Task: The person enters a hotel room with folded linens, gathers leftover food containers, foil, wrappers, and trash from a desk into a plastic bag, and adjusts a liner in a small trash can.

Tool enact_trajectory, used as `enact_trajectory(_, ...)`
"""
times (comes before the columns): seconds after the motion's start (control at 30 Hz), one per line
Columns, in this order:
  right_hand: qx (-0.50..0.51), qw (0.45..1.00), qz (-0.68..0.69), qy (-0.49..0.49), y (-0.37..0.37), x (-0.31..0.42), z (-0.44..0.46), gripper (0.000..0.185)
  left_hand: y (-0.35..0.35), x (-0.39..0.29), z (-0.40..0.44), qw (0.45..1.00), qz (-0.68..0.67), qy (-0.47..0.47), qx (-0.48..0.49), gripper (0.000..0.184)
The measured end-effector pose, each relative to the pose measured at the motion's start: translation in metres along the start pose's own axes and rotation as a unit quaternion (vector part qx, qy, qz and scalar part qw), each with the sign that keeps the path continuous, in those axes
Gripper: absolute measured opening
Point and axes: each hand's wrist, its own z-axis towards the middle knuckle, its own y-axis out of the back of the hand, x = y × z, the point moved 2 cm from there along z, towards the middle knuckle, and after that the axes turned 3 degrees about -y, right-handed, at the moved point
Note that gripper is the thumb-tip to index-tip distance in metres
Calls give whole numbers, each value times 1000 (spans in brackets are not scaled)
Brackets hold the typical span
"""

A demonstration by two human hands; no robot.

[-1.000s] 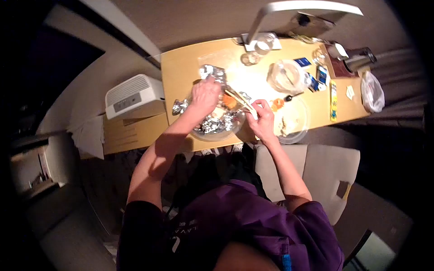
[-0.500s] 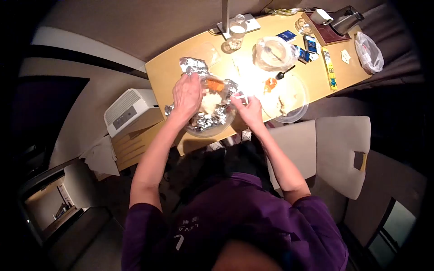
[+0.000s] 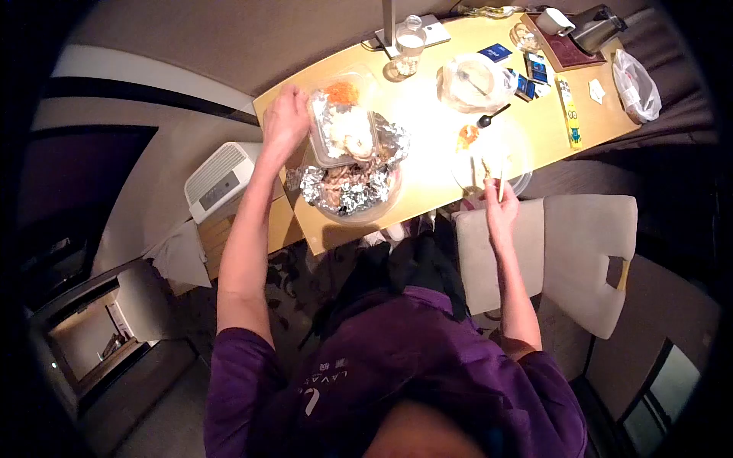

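My left hand (image 3: 285, 120) is at the left rim of a clear plastic container (image 3: 343, 137), its fingers curled against the edge. Shredded orange food (image 3: 340, 93) lies at the container's far end, with pale food nearer me. The container's near end overlaps a round clear bowl (image 3: 372, 217) lined with crumpled foil (image 3: 353, 200), which holds brownish pieces of food. Over on the right, my right hand (image 3: 500, 210) pinches a pair of pale chopsticks (image 3: 502, 183) at the near edge of a clear round dish (image 3: 522, 182) with food scraps and an orange piece (image 3: 468, 136).
Behind stand a water bottle (image 3: 410, 47) and a lidded clear tub (image 3: 475, 82). A black spoon (image 3: 493, 116), blue packets (image 3: 524, 85) and a yellow box (image 3: 569, 114) lie to the right. A kettle (image 3: 597, 30), plastic bag (image 3: 636, 88) and chair (image 3: 500, 256) are farther right.
The container has moved away from me and now shows beyond the foil-lined bowl. My left hand moved left and away with it. My right hand moved right to the round dish.
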Motion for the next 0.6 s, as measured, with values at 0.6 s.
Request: enact_trajectory(0.6,-119,975,-185,42,45,-28,42,24,-91,-146,-42,937,-278,71,199,17)
